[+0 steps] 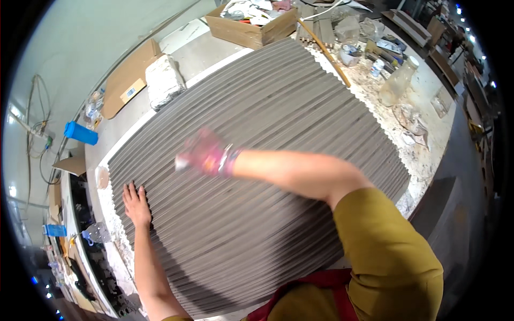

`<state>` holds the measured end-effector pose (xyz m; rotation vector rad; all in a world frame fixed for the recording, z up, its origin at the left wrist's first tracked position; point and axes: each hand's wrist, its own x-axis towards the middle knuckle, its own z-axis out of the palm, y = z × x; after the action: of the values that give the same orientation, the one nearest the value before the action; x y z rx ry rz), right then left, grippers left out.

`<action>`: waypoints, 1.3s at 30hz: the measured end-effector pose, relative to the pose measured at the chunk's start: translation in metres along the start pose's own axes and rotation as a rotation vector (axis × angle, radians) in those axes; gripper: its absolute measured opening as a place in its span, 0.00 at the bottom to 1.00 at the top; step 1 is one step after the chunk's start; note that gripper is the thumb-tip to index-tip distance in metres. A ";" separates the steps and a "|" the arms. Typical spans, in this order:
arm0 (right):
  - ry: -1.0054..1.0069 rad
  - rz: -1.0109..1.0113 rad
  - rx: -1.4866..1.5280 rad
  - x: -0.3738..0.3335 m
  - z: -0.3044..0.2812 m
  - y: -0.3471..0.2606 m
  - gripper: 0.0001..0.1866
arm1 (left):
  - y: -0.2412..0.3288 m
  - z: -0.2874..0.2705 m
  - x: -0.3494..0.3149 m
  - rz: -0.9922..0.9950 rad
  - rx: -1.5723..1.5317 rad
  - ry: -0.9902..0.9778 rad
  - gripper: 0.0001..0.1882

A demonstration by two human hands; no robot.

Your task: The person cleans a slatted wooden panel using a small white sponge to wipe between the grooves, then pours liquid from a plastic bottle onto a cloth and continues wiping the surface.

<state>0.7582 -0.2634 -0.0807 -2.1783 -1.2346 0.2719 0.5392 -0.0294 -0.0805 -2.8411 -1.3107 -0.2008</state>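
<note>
The person's L hand is bare & flat, fingers a bit apart, on the L end of the grey strips. It presses on top & isn't curled round anything. The R hand, in a pinkish glove w/ a band at the wrist, is over the strips, L of the middle. It's too blurry to tell how wide its grip is; there's a whitish bit at the fingertips, but can't tell if it's held or part of the glove.

The grey strips lie side by side in the middle of the table, which is white w/ lots of dirty spots on the R. A long wooden stick lies by their far R edge, nr a cloudy bottle. Up top: a cardboard box full of stuff, & a white bundle. A blue cup is far L, nr a pale wall w/ loose wires.
</note>
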 end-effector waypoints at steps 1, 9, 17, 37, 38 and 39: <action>0.062 -0.016 -0.104 -0.003 -0.024 0.040 0.16 | -0.011 0.004 -0.002 0.000 0.020 0.009 0.30; 0.398 0.696 -0.631 -0.119 -0.280 0.263 0.17 | -0.004 0.002 -0.001 0.026 -0.001 0.026 0.30; 0.349 0.638 -0.627 -0.128 -0.270 0.255 0.12 | -0.009 0.002 0.004 0.023 -0.009 0.013 0.30; 0.263 -0.272 -0.271 0.031 0.058 -0.040 0.12 | 0.007 -0.002 0.003 0.019 -0.041 -0.006 0.27; 0.178 -0.261 -0.272 0.033 0.042 -0.024 0.13 | -0.004 -0.006 -0.002 0.008 -0.015 -0.002 0.27; 0.085 -0.256 -0.294 0.029 -0.001 -0.007 0.13 | -0.011 -0.003 -0.008 -0.010 -0.011 0.001 0.27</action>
<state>0.7695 -0.2365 -0.0727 -2.2117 -1.5668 -0.1145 0.5254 -0.0289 -0.0790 -2.8440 -1.3277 -0.2102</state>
